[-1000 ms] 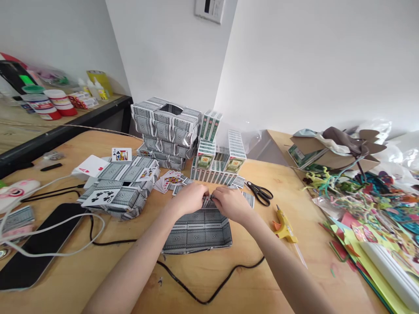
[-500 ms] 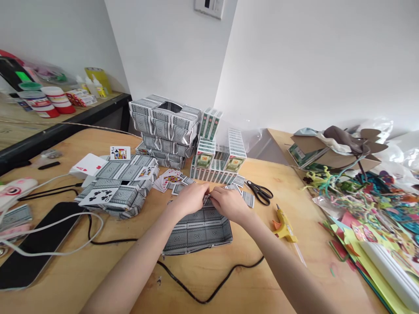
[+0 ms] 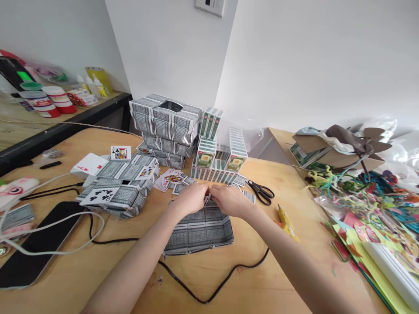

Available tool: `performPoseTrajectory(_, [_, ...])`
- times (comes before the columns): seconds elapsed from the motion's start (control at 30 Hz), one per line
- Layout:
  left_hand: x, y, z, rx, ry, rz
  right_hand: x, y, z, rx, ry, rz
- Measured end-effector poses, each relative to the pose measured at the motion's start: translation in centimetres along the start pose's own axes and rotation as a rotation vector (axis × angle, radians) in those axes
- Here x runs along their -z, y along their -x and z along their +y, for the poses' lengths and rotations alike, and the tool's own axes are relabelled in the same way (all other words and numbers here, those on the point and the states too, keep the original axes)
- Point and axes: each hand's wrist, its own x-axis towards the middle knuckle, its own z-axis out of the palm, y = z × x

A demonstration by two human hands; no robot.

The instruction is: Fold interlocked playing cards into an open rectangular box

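A shallow open box made of grey-backed playing cards [image 3: 199, 231] rests on the wooden table in front of me. My left hand [image 3: 194, 197] and my right hand [image 3: 229, 199] meet at its far wall, both with fingers closed. They pinch that wall close together near its middle; the fingertips are largely hidden behind the knuckles. Loose playing cards [image 3: 170, 179] lie fanned beyond my left hand. Black-handled scissors [image 3: 262, 192] and a yellow glue gun [image 3: 287, 223] lie right of my right hand.
Card-covered boxes [image 3: 166, 122] are stacked at the back, beside green card packs [image 3: 206, 160]. Another card-covered box [image 3: 121, 183] stands left, near a phone [image 3: 36, 244] and white cable. A black cord [image 3: 209, 301] loops in front. Craft scraps [image 3: 369, 244] crowd the right.
Both hands stay at the box's far wall with only slight finger movement. My right forearm has shifted a little and covers more of the glue gun. The view has moved slightly.
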Motion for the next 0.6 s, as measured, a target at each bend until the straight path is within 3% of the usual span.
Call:
performPoseTrajectory(0.33, [0.03,-0.22,0.21,0.005,0.022,0.002,0.02,-0.32,0.07,0.094,0.108,-0.057])
performPoseTrajectory(0.6, [-0.44,-0.54,-0.41,-0.028,0.042,0.009,0.72,-0.25,0.4,0.095,-0.014,-0.001])
